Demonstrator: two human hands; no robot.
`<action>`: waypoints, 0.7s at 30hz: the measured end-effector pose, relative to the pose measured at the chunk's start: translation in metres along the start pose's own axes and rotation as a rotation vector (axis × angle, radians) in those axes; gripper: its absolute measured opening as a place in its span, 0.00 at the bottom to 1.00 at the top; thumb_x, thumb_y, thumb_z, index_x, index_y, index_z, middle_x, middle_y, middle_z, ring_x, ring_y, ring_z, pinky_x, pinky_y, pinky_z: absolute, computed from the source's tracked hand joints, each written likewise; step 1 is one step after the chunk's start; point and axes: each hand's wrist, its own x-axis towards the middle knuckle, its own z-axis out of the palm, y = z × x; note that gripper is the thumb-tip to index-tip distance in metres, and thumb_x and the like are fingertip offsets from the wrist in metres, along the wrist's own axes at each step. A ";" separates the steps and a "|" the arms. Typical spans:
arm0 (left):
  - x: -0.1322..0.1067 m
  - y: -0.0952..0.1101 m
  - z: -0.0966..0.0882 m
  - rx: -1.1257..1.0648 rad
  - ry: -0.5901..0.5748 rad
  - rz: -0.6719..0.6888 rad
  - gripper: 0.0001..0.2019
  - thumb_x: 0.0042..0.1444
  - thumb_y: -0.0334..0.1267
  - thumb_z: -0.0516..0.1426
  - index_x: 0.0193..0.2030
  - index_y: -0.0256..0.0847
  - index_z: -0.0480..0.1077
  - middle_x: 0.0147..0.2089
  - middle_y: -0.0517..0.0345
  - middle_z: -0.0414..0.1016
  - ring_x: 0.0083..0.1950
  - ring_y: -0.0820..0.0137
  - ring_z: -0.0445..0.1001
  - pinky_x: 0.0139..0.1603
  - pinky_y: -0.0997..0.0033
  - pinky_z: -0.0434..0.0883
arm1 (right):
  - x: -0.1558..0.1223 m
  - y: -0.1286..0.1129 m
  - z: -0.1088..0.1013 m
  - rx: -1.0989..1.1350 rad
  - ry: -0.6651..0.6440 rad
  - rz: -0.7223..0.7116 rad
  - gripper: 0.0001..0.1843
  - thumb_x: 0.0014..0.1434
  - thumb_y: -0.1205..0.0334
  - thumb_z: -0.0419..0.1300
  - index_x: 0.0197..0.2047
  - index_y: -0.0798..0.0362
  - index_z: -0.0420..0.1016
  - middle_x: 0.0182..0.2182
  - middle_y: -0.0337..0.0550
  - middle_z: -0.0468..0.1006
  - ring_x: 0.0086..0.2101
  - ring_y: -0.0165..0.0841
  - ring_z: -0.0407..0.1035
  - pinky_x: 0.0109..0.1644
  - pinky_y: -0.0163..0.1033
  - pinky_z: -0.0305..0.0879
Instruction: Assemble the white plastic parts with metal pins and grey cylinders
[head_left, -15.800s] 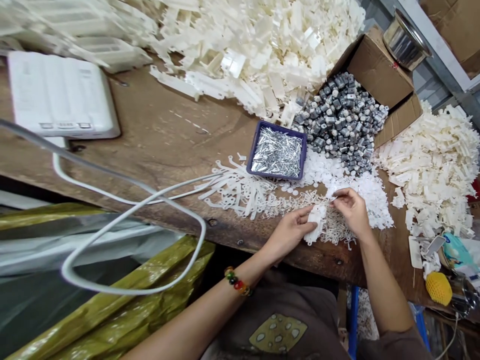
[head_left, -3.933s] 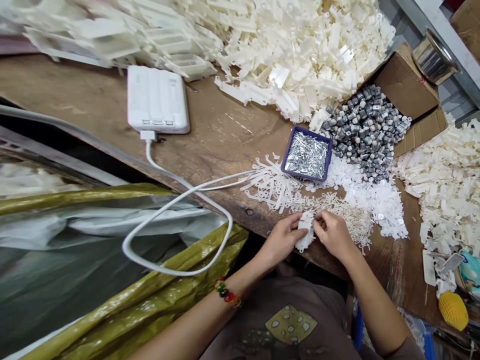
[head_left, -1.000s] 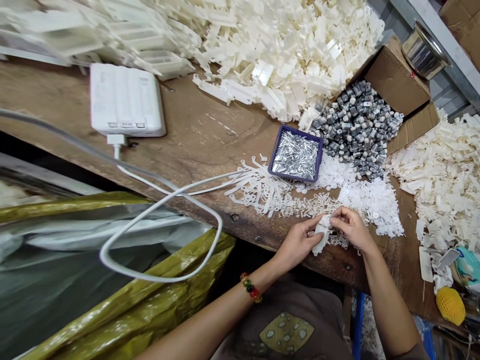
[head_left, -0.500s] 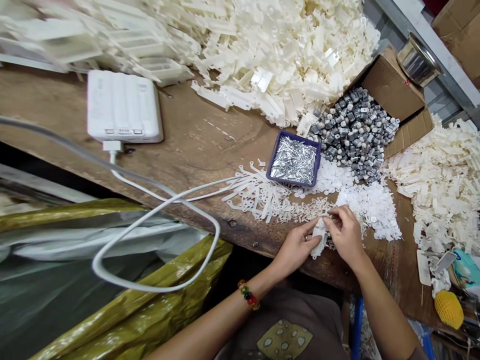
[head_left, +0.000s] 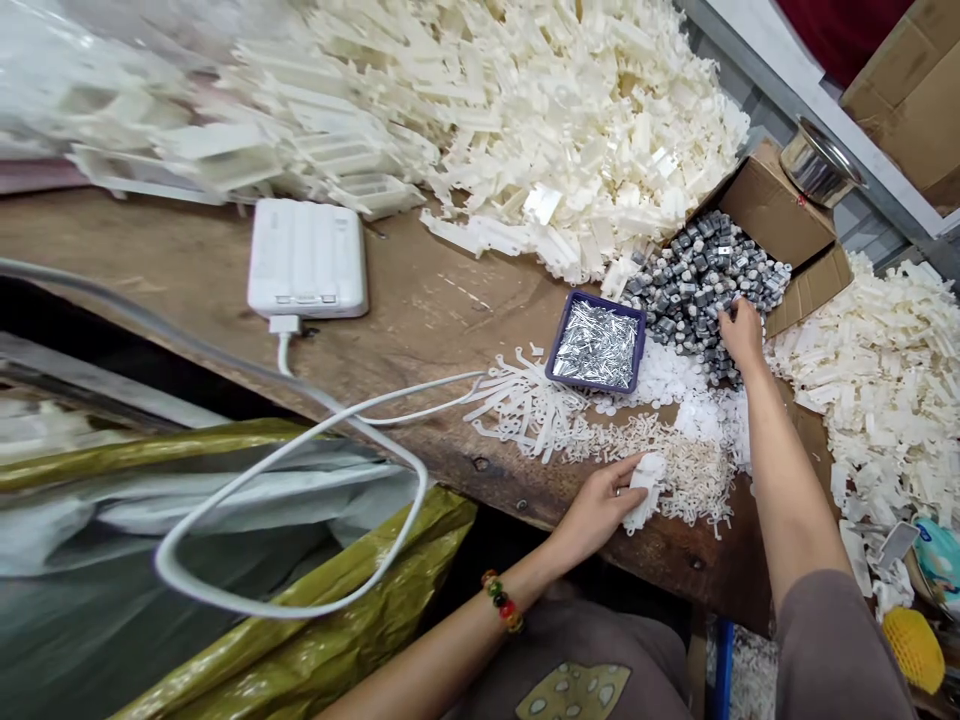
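White plastic shows first: a small moulded white plastic piece (head_left: 646, 490) is gripped in the curled fingers of the left hand (head_left: 600, 507), just above the desk, with a multicoloured beaded bracelet (head_left: 502, 601) on that wrist. The right hand (head_left: 742, 335) is stretched away from it, its fingers pressed into the edge of a heap of small grey-and-silver cylindrical parts (head_left: 705, 290); whether it has closed on any of them cannot be told.

Around the left hand lies a scatter of small cream comb-like plastic pieces (head_left: 690, 475). Beside them are flat white plastic strips (head_left: 532, 408) and a drift of white plastic discs (head_left: 705, 410). A small purple tray of silver metal pins (head_left: 596, 342) sits between these and the grey-and-silver heap, which spills from an open cardboard box (head_left: 772, 215) with a steel pot (head_left: 819, 165) behind it.

Cream moulded plastic parts are banked along the far side of the worn wooden desk (head_left: 420, 300) and to the right. A white power bank (head_left: 306, 258), its small markings unreadable, trails a white cable (head_left: 300, 610) over the desk edge towards an olive woven tarp (head_left: 247, 660).
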 end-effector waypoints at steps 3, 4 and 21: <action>0.002 0.006 0.001 -0.098 -0.013 -0.025 0.31 0.44 0.35 0.58 0.58 0.33 0.62 0.34 0.54 0.78 0.29 0.70 0.72 0.31 0.72 0.67 | -0.016 0.012 0.002 -0.015 -0.017 -0.039 0.15 0.54 0.64 0.52 0.43 0.60 0.72 0.37 0.53 0.72 0.39 0.40 0.65 0.47 0.42 0.59; 0.003 0.009 0.002 -0.120 -0.011 -0.032 0.32 0.44 0.35 0.58 0.58 0.32 0.62 0.34 0.54 0.77 0.29 0.71 0.71 0.31 0.72 0.67 | -0.022 0.015 0.002 -0.018 -0.015 -0.040 0.16 0.53 0.64 0.52 0.44 0.60 0.72 0.38 0.53 0.72 0.39 0.39 0.64 0.48 0.41 0.59; 0.028 0.038 0.005 -0.106 0.087 0.091 0.30 0.41 0.29 0.56 0.56 0.33 0.63 0.40 0.52 0.78 0.34 0.70 0.74 0.36 0.73 0.67 | -0.100 0.009 -0.003 0.682 -0.120 0.384 0.18 0.46 0.61 0.55 0.42 0.58 0.69 0.29 0.41 0.73 0.28 0.30 0.69 0.35 0.38 0.70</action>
